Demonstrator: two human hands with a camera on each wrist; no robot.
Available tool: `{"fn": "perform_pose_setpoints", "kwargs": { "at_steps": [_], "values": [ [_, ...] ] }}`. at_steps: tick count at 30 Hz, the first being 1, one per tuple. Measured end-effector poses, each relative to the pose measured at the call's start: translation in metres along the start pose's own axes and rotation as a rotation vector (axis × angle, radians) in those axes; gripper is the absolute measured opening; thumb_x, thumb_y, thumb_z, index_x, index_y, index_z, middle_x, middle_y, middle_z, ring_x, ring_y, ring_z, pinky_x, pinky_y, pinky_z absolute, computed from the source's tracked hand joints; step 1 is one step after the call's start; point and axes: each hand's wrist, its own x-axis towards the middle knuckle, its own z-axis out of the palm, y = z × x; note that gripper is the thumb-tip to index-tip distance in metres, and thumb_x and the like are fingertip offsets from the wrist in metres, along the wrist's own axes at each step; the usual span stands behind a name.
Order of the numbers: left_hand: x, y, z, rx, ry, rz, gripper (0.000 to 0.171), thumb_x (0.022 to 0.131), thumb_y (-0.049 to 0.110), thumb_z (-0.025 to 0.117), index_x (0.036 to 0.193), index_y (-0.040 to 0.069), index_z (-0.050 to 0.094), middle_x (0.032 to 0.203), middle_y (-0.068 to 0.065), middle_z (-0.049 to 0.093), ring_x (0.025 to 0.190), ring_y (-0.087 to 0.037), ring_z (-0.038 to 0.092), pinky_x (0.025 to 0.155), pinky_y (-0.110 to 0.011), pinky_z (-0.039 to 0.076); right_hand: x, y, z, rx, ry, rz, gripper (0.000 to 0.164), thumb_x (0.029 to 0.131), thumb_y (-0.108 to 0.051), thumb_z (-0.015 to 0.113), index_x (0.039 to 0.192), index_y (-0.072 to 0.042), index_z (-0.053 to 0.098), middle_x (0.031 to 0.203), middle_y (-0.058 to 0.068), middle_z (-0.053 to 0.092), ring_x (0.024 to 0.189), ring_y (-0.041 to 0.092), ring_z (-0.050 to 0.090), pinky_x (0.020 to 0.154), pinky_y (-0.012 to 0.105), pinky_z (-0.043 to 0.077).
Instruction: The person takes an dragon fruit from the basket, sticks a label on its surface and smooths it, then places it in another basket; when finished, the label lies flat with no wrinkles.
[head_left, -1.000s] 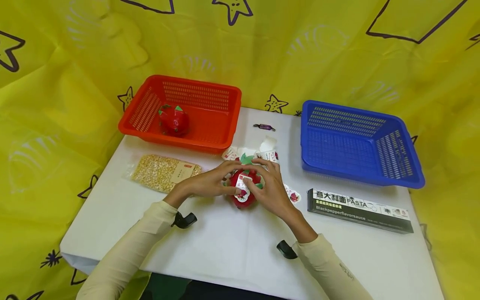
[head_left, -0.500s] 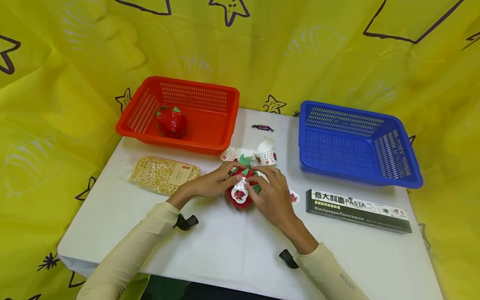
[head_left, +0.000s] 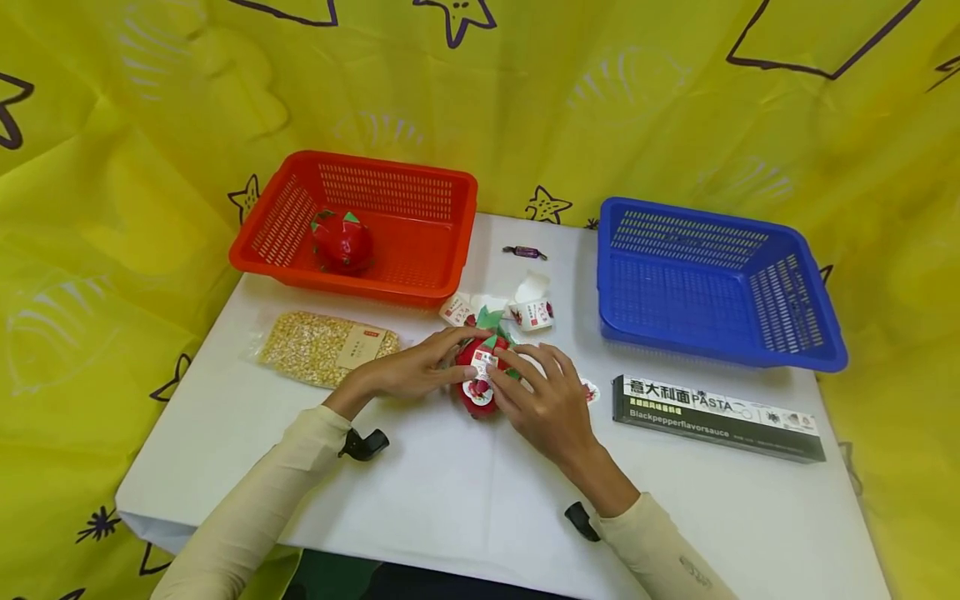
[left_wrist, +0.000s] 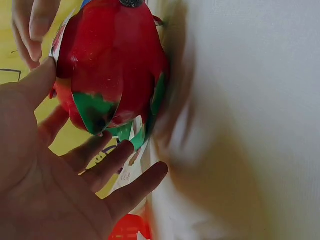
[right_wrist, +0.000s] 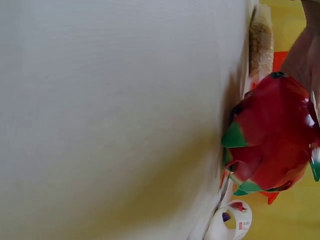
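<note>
A glossy red dragon fruit (left_wrist: 115, 55) with green-tipped scales lies on the white table between both hands. A white printed label (head_left: 477, 390) lies on its upper side. My left hand (head_left: 412, 367) is beside the fruit, its thumb touching the label's edge; in the left wrist view its other fingers are spread and fairly straight. My right hand (head_left: 551, 408) reaches in from the other side, its thumb and fingertips at the label. The right wrist view shows the dragon fruit (right_wrist: 277, 130) but not the right fingers; their exact contact is partly hidden.
Behind stand a red basket (head_left: 386, 294) with another dragon fruit (head_left: 343, 243) inside and a blue basket (head_left: 720, 354). A label roll (head_left: 534, 315), wrapped candy (head_left: 525, 252), bag of corn kernels (head_left: 307, 350), pasta box (head_left: 716, 421) and loose label (head_left: 590, 390) lie around.
The label, lifted and bent between the fingertips half a second ago, now lies flatter on the fruit. My right hand has shifted slightly towards the body; the left has barely moved.
</note>
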Motion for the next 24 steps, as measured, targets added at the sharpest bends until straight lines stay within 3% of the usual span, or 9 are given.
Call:
{"fn": "perform_pose_setpoints", "kwargs": {
  "at_steps": [5, 10, 14, 17, 22, 24],
  "values": [
    [0.0, -0.002, -0.003, 0.014, -0.006, 0.004, 0.063, 0.111, 0.028, 0.057, 0.168, 0.023, 0.029, 0.168, -0.003, 0.033, 0.156, -0.025, 0.027, 0.127, -0.054, 0.027, -0.006, 0.003, 0.001, -0.017, -0.038, -0.057, 0.022, 0.1, -0.024, 0.066, 0.115, -0.019, 0.082, 0.118, 0.004, 0.078, 0.113, 0.03, 0.069, 0.103, 0.052, 0.054],
    [0.003, -0.003, -0.002, -0.013, 0.025, 0.034, 0.057, 0.112, 0.023, 0.056, 0.165, 0.017, 0.036, 0.168, -0.005, 0.038, 0.153, -0.028, 0.034, 0.124, -0.055, 0.033, -0.009, 0.007, 0.003, -0.016, -0.04, -0.052, 0.024, 0.101, -0.025, 0.063, 0.115, -0.019, 0.081, 0.119, 0.005, 0.077, 0.116, 0.031, 0.068, 0.103, 0.053, 0.053],
    [0.01, 0.0, 0.001, -0.057, 0.061, 0.001, 0.049, 0.112, 0.028, 0.056, 0.157, 0.015, 0.045, 0.157, -0.006, 0.048, 0.133, -0.027, 0.051, 0.108, -0.047, 0.046, -0.012, 0.007, 0.005, -0.018, -0.013, -0.028, 0.026, 0.102, -0.026, 0.062, 0.114, -0.017, 0.082, 0.12, 0.005, 0.077, 0.115, 0.031, 0.069, 0.102, 0.053, 0.054],
    [0.017, 0.002, 0.003, -0.068, 0.069, -0.024, 0.042, 0.112, 0.031, 0.055, 0.149, 0.013, 0.048, 0.145, -0.007, 0.052, 0.119, -0.025, 0.056, 0.097, -0.041, 0.049, -0.012, 0.004, 0.006, -0.019, -0.004, 0.001, 0.028, 0.102, -0.027, 0.061, 0.114, -0.015, 0.083, 0.121, 0.006, 0.077, 0.116, 0.032, 0.068, 0.101, 0.053, 0.054],
    [0.019, 0.0, 0.003, -0.093, 0.05, -0.025, 0.039, 0.114, 0.031, 0.049, 0.148, 0.011, 0.046, 0.147, -0.009, 0.051, 0.125, -0.023, 0.059, 0.104, -0.039, 0.048, -0.007, 0.001, 0.005, -0.021, -0.019, 0.034, 0.028, 0.101, -0.027, 0.061, 0.113, -0.014, 0.083, 0.122, 0.007, 0.077, 0.118, 0.032, 0.067, 0.101, 0.053, 0.053],
    [0.016, -0.001, 0.002, -0.101, 0.042, -0.026, 0.041, 0.114, 0.03, 0.049, 0.152, 0.013, 0.044, 0.146, -0.009, 0.051, 0.119, -0.023, 0.059, 0.101, -0.039, 0.048, -0.005, 0.001, 0.004, 0.0, -0.035, 0.054, 0.028, 0.099, -0.027, 0.064, 0.114, -0.013, 0.082, 0.123, 0.008, 0.076, 0.119, 0.033, 0.066, 0.102, 0.053, 0.053]
  ]
}}
